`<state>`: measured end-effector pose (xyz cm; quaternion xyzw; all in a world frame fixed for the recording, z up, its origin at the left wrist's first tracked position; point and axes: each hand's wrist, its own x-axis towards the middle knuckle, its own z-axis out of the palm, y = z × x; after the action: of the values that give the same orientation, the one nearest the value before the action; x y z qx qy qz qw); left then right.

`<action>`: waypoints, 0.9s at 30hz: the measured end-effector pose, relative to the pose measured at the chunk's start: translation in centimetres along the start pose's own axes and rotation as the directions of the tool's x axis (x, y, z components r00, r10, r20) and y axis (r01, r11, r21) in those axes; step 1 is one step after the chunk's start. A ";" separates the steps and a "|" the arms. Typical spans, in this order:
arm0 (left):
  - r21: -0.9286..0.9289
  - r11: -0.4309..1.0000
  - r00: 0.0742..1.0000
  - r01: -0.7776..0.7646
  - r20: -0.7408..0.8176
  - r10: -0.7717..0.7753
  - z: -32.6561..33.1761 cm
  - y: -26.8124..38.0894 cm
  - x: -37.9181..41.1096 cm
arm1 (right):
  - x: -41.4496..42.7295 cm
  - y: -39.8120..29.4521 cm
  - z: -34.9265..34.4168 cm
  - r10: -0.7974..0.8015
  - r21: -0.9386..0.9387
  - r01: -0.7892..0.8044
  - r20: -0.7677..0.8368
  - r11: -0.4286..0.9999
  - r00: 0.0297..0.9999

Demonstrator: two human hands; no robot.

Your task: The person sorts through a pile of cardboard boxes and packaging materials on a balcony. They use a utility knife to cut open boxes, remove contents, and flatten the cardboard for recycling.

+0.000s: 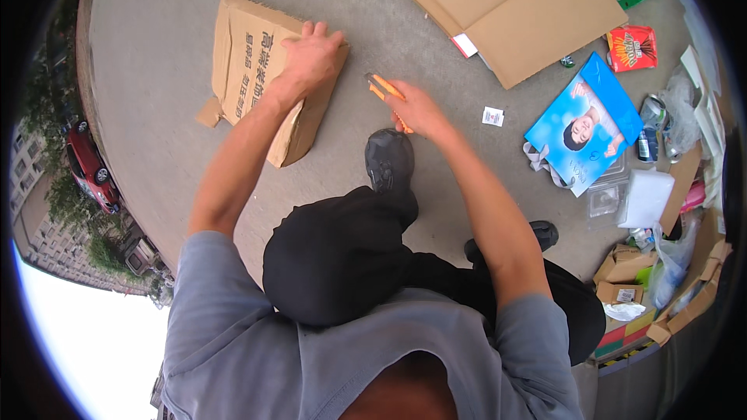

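Note:
My left hand (pixel 312 58) lies over the upper right edge of a taped brown cardboard box (pixel 245 58), gripping it with fingers spread. Dark printed writing runs across the box face, and a torn flap sticks out at its lower left. The box's underside is hidden. In my right hand (pixel 417 108) is an orange utility knife (pixel 387 86), its dark tip pointing towards the box but apart from it. My fingers cover part of its handle. Below the knife, my black shoe (pixel 389 157) stands on the concrete ground (pixel 332 186).
A large flattened cardboard carton (pixel 525 6) lies at the upper right. A red Pocky packet (pixel 632 48), a blue gift bag (pixel 583 119), drink cans (pixel 648 146) and a white foam block (pixel 645 198) litter the right side. Opened small boxes (pixel 627 262) stand lower right.

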<state>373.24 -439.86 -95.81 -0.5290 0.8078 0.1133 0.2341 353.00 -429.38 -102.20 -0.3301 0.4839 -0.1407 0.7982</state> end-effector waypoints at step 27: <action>-0.653 0.756 0.870 0.039 -0.351 -0.348 -23.6 -4.7 -4.6 | -5.0 -18.8 6.5 -0.759 0.215 0.812 -0.287 0.543 0.584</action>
<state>372.93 -448.29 -72.81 -0.6705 0.6937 0.2236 -0.1387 357.91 -438.12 -84.29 -0.3638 0.3161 -0.5871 0.6504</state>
